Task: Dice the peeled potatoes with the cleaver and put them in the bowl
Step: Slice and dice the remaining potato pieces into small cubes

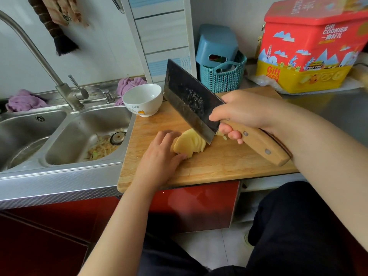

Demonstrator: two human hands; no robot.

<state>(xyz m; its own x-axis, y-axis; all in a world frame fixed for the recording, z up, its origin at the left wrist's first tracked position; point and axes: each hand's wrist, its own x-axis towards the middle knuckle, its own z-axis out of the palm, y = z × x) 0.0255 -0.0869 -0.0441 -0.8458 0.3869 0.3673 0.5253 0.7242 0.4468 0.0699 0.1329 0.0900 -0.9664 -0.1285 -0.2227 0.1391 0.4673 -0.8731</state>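
Note:
A peeled potato [189, 143], cut into a fan of slices, lies on the wooden cutting board [219, 164]. My left hand [159, 156] holds the slices together, fingers and thumb curled around their left side. My right hand [245, 114] grips the wooden handle of the cleaver [189, 100]. The dark blade is tilted, its lower corner touching the right end of the slices. A white bowl [142, 99] stands at the board's far left corner, and nothing shows inside it. A few small potato bits [222, 134] lie under my right hand.
A steel double sink [79, 134] with peel scraps and a tall faucet [65, 90] lies left of the board. Behind it stand a teal basket [223, 76] and a red-and-yellow cookie tin [310, 46]. Purple cloths [25, 101] sit on the sink rim.

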